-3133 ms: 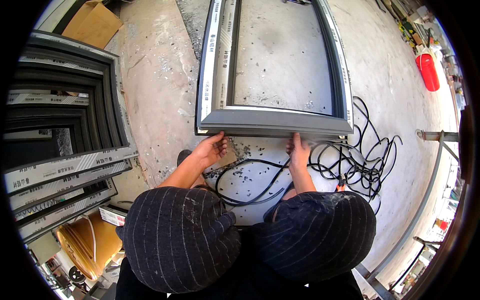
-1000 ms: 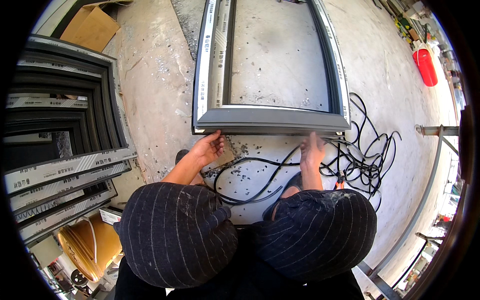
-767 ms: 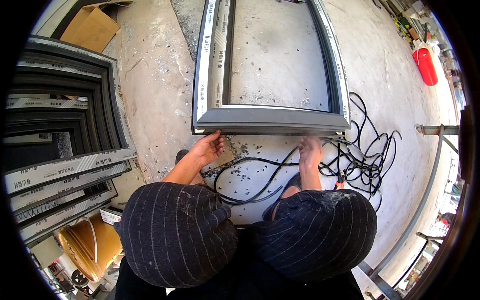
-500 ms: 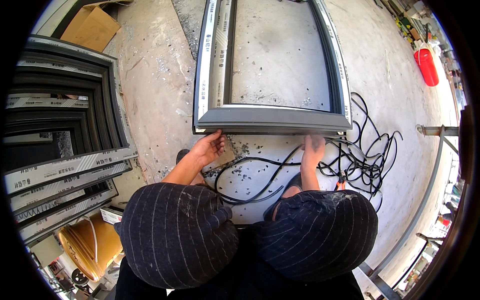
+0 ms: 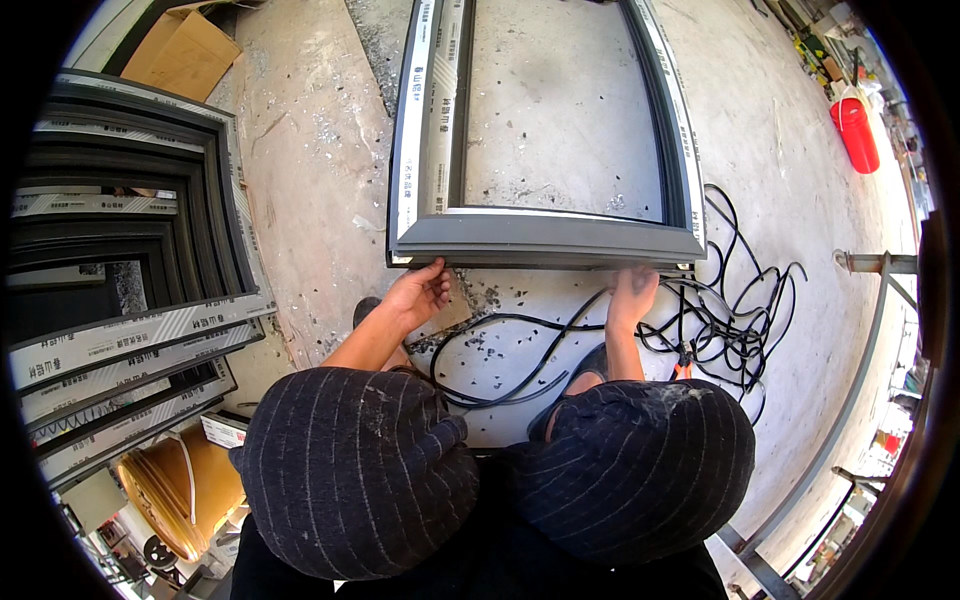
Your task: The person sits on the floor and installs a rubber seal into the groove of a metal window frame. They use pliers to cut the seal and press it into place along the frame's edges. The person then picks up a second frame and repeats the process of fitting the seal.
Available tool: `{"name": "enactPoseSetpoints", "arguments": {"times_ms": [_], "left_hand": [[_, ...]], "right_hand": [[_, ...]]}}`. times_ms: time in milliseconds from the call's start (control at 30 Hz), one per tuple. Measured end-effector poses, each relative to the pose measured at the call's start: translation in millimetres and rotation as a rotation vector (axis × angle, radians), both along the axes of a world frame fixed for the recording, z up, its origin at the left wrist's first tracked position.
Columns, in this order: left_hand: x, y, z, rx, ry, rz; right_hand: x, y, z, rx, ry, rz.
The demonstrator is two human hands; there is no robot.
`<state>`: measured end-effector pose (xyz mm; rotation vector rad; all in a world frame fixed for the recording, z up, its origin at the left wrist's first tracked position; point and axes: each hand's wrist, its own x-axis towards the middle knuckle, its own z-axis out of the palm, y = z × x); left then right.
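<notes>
A dark grey window frame (image 5: 550, 236) with strips of printed white protective film lies in front of me, its near edge facing my knees. At the left end of that edge my left hand (image 5: 420, 293) has its fingers curled and its thumb against the underside; what it grips, if anything, is hidden. Toward the right end my right hand (image 5: 631, 296) is closed against the same edge, its fingertips partly hidden. A long black rubber strip (image 5: 565, 330) loops over the floor and runs up into the right hand. More of it lies tangled to the right.
Orange-handled pliers (image 5: 682, 365) lie by the tangled strip. At left are several stacked frames (image 5: 130, 335), a cardboard box (image 5: 183, 55) and a yellow bucket (image 5: 180, 490). A red bucket (image 5: 853, 135) stands far right, near a metal rail (image 5: 840, 400). Debris dots the floor.
My right hand has shifted slightly right along the frame's near edge, the strip moving with it. The left hand has stayed in place.
</notes>
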<state>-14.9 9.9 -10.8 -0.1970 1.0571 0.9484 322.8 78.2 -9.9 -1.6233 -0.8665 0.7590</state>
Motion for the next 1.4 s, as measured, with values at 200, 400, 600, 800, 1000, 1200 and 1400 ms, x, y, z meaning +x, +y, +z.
{"name": "enactPoseSetpoints", "arguments": {"times_ms": [200, 400, 600, 800, 1000, 1200, 1400], "left_hand": [[1.8, 3.8, -5.8, 0.01, 0.049, -0.02], [-3.3, -0.1, -16.4, 0.015, 0.076, -0.031], [0.0, 2.7, -6.8, 0.038, 0.091, -0.045], [-0.1, 1.9, -6.9, 0.013, 0.077, -0.032], [-1.9, 1.8, -4.2, 0.018, 0.071, -0.043], [0.7, 3.0, -1.0, 0.012, 0.071, -0.045], [-2.0, 1.2, -0.6, 0.017, 0.069, -0.038]], "right_hand": [[7.8, 0.6, -2.4, -0.011, 0.15, -0.062], [7.5, 6.5, 4.5, 0.001, 0.127, -0.06], [16.9, 3.1, 1.2, -0.017, 0.032, 0.013], [10.9, -6.9, 7.2, -0.092, 0.139, 0.1], [3.5, -11.5, 17.8, -0.096, 0.555, 0.03], [14.6, -7.3, 13.6, -0.169, 0.532, 0.053], [10.8, -3.6, 24.6, -0.28, 0.507, 0.082]]}}
